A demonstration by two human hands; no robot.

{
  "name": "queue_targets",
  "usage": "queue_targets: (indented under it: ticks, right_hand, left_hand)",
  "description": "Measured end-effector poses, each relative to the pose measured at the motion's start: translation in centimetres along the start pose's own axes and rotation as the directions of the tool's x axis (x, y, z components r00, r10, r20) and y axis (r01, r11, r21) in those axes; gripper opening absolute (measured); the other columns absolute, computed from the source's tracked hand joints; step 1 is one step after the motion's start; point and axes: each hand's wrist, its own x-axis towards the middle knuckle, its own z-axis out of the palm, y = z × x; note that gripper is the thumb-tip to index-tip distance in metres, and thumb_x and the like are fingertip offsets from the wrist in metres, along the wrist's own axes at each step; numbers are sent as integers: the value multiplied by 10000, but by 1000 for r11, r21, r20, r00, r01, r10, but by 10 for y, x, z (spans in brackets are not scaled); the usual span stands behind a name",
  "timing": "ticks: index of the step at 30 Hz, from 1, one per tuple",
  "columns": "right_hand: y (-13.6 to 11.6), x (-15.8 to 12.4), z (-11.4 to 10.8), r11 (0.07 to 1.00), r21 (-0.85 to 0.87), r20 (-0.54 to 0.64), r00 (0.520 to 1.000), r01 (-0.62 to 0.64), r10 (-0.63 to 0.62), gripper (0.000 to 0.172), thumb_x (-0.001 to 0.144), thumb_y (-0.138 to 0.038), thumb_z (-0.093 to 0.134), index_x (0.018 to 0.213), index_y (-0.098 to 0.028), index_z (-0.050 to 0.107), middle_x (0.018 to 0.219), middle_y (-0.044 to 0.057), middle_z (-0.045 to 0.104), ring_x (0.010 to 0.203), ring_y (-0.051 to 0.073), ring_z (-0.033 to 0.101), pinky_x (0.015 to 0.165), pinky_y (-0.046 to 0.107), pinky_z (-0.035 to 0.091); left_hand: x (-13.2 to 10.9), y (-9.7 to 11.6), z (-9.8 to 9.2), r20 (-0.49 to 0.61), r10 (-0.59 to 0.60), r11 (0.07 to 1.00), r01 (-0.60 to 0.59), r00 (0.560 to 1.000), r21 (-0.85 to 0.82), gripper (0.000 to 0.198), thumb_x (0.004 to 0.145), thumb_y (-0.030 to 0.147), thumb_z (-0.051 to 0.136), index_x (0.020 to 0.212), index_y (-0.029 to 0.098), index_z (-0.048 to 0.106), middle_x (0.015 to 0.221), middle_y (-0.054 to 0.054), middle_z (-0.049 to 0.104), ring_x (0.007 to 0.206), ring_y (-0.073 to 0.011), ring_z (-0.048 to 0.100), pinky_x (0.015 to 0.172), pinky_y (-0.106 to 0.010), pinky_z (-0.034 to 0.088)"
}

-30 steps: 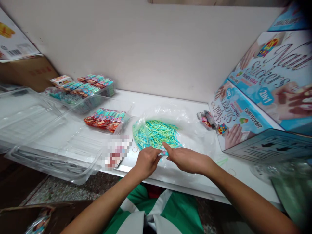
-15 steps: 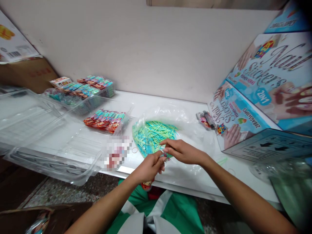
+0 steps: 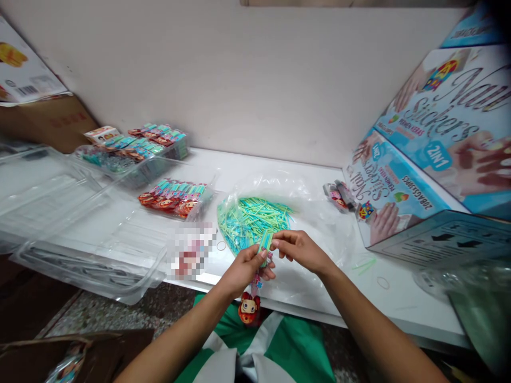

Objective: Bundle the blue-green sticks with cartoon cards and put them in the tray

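My left hand (image 3: 245, 268) is closed around a small bundle of green and blue sticks (image 3: 265, 242), and a strip of cartoon-face sticker packs (image 3: 249, 307) hangs down from it. My right hand (image 3: 297, 249) pinches the top of the same bundle from the right. Both hands hover at the near edge of a pile of loose green and blue sticks (image 3: 251, 218), which lies on a clear plastic bag (image 3: 315, 223) on the white shelf (image 3: 255, 165).
Clear plastic trays (image 3: 80, 234) fill the left of the shelf, some holding rows of finished sticker packs (image 3: 175, 194). Blue "Nail Stickers" boxes (image 3: 431, 154) are stacked at the right, with a few packs (image 3: 339, 196) beside them. Rubber bands (image 3: 382, 282) lie on the shelf.
Both hands have drawn back from the stick pile toward me and lifted. A bundle of sticks now stands between them, and the sticker strip has come into view hanging below my left hand.
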Motion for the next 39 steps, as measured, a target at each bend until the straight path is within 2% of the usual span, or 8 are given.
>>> queue_targets:
  ticks: [4,9,17,20,24,30,35,39]
  right_hand:
    - [2,-2,3,999,42,-43,999,0,2,199,772,-344,580,757,-148,611,680,1,585,561,88,517,493,207,386]
    - [0,0,4,1000,-3,-28,1000,5,-5,156,763,-307,572,720,-159,593,608,-20,554,545,90,504,501,215,378]
    - [14,-4,8,997,-70,-56,997,45,-49,56,770,-211,507,783,-180,552,605,-43,504,559,98,485,509,220,368]
    - [15,-8,11,995,-74,-66,995,65,-70,87,783,-251,529,822,-181,564,634,-36,512,607,110,510,544,230,395]
    - [12,-7,15,997,-43,-153,986,66,-71,204,792,-343,554,896,-174,601,709,-7,569,647,122,535,560,244,418]
    - [5,-4,17,998,12,-165,985,56,-53,204,776,-358,571,804,-161,619,680,-2,588,633,125,549,581,257,436]
    - [9,-1,19,994,-89,-199,976,67,-84,90,774,-258,534,774,-180,578,632,-32,529,585,111,505,549,244,416]
    - [16,2,23,990,-108,-266,957,87,-113,76,747,-179,506,804,-184,556,728,-16,562,648,119,524,594,252,439]
  left_hand:
    - [2,-1,2,-7,7,1000,-7,1000,23,365,779,479,586,876,135,519,718,-11,589,529,-99,585,528,-215,418]
    - [1,-1,3,4,19,999,-20,1000,32,371,768,494,592,843,138,518,693,-1,581,490,-78,540,506,-208,401]
    - [1,-4,3,-26,24,999,-25,999,-30,346,782,470,588,852,138,522,684,-1,584,482,-72,522,501,-201,385]
    - [2,-4,3,-26,52,999,-52,998,-9,328,798,460,574,821,137,521,657,5,574,467,-58,489,496,-191,361]
    - [2,-5,2,5,81,997,-81,997,18,302,829,438,540,819,137,527,672,4,571,472,-54,479,502,-192,345]
    - [1,-5,1,5,80,996,-80,997,42,296,835,431,533,885,138,534,672,10,563,469,-56,471,493,-194,335]
    - [0,-5,4,-19,49,999,-49,999,10,313,809,449,563,843,141,519,666,5,579,470,-61,488,492,-195,354]
    - [2,-7,4,-17,25,999,-26,1000,-28,334,797,473,568,863,148,523,677,6,586,481,-70,512,494,-198,372]
